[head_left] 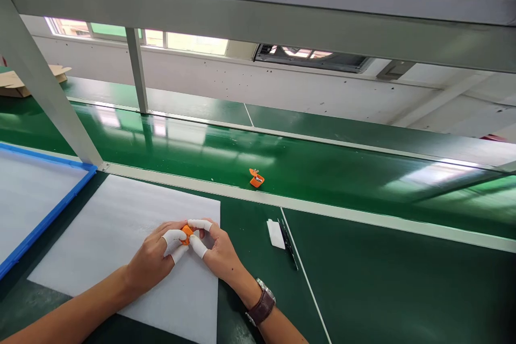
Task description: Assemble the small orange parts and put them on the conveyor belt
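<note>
The left hand (pixel 152 259) and the right hand (pixel 220 252) pinch one small orange case (pixel 187 234) between their fingertips, closed tight on it from both sides. The orange case is just above the big white sheet (pixel 133 258), near its right edge. White covers sit on some of the fingertips. A watch with a brown strap (pixel 264 301) is on the right wrist.

Past the white rail (pixel 242 193), another orange case (pixel 257 178) lies open on the shiny green belt (pixel 322 177). To the right of the sheet, a small white card (pixel 276 234) lies beside a thin black thing (pixel 287 244) on the dark green table (pixel 382 279). A blue-edged white board (pixel 38 193) is at the far left.
</note>
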### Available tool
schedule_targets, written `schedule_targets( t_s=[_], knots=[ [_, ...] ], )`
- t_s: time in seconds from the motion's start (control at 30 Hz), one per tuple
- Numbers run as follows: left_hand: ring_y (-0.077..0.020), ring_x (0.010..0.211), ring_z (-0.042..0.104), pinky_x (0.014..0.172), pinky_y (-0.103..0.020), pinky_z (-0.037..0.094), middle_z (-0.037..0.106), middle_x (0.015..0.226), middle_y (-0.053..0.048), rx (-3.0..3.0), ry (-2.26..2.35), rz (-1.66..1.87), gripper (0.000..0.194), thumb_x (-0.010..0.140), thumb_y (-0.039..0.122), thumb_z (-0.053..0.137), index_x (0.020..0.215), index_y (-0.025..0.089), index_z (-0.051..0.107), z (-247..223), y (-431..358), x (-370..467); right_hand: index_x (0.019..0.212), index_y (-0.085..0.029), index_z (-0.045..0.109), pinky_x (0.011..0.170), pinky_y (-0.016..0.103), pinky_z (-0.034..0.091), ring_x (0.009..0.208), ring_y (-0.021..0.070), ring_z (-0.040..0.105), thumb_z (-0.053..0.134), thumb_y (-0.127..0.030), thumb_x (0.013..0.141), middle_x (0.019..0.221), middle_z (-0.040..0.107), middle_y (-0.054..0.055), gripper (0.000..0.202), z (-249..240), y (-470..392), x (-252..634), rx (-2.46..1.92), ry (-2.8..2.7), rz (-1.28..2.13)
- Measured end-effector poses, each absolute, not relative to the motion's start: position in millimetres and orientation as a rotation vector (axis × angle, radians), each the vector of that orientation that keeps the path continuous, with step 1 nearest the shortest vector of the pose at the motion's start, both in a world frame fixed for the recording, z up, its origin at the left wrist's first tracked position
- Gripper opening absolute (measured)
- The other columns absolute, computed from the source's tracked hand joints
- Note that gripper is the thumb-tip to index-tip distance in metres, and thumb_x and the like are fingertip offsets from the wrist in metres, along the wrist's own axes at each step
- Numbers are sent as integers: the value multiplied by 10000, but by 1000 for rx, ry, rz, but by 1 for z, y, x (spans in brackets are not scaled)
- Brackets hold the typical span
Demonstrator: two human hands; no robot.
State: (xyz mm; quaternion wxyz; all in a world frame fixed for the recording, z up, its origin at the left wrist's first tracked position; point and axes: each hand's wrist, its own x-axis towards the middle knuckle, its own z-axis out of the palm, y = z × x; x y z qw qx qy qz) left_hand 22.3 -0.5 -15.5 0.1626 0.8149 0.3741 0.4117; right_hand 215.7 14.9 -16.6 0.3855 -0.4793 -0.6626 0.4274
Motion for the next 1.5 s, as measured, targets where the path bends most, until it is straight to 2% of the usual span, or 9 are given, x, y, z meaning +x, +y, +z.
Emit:
schedule_targets(
  t_s=[0.27, 0.4, 0.5, 0.63, 0.83, 1.03, 1.17, 1.33, 1.5],
  knots=[
    [-243, 1200, 648, 984, -401, 596, 662, 1290, -81, 2189, 1063, 1116, 267, 902, 110, 596, 1135, 238, 627, -14, 0, 17, 1080, -248, 724, 807, 358, 517, 843, 198, 594, 625, -253, 820, 935, 677, 42, 278, -18, 14, 214, -1189, -1648, 1057],
    [-279, 1266, 607, 1004, -451, 593, 591, 1411, -108, 1794, 924, 1015, 360, 902, 138, 597, 1249, 232, 617, -8, 4, 9, 1080, -248, 726, 753, 335, 517, 824, 191, 594, 617, -252, 825, 927, 660, 43, 278, -16, 14, 216, -1162, -1622, 1057],
    [-277, 1204, 654, 1023, -486, 577, 650, 1345, -111, 1544, 968, 948, 413, 903, 203, 638, 1314, 211, 596, -9, 8, 6, 1119, -264, 712, 767, 339, 521, 878, 202, 613, 629, -232, 819, 980, 674, 42, 312, -16, 13, 216, -1099, -1675, 1050],
    [-273, 1142, 690, 1039, -499, 561, 726, 1221, -84, 1420, 993, 831, 318, 886, 267, 679, 1197, 205, 682, -9, 11, 6, 1163, -289, 699, 824, 365, 525, 916, 217, 618, 660, -214, 821, 971, 677, 33, 353, -21, 13, 217, -1070, -1764, 1045],
    [-260, 1060, 719, 976, -480, 605, 742, 1154, -78, 1393, 1031, 857, 226, 861, 258, 698, 1080, 201, 692, -3, 10, 11, 1130, -297, 701, 855, 382, 530, 955, 225, 633, 645, -174, 820, 992, 687, 36, 339, -25, 13, 218, -1035, -1776, 1046],
    [-250, 1019, 729, 907, -456, 636, 730, 1160, -96, 1365, 1022, 913, 132, 859, 265, 702, 914, 191, 608, -5, 6, 16, 1108, -287, 702, 896, 407, 543, 983, 230, 657, 650, -208, 851, 1036, 692, 53, 274, -24, 15, 221, -983, -1778, 1105],
    [-240, 1014, 729, 919, -456, 627, 733, 1141, -83, 1383, 1056, 911, 164, 857, 289, 707, 906, 198, 579, -4, 5, 18, 1135, -288, 692, 932, 411, 538, 1034, 231, 655, 632, -208, 875, 1094, 686, 58, 279, -20, 15, 225, -961, -1798, 1151],
    [-234, 995, 728, 927, -452, 616, 735, 1137, -80, 1412, 999, 928, 94, 917, 303, 631, 931, 214, 603, -5, 9, 15, 1333, -311, 589, 992, 424, 517, 1087, 221, 627, 625, -207, 881, 1203, 656, 59, 466, -16, 17, 230, -929, -1902, 1183],
    [-234, 1053, 703, 940, -443, 611, 687, 1217, -75, 1479, 978, 981, 109, 953, 286, 559, 1016, 229, 628, -9, 10, 12, 1299, -309, 610, 949, 409, 541, 983, 209, 649, 687, -241, 847, 1113, 683, 41, 463, -22, 17, 227, -1018, -1881, 1102]
  ],
)
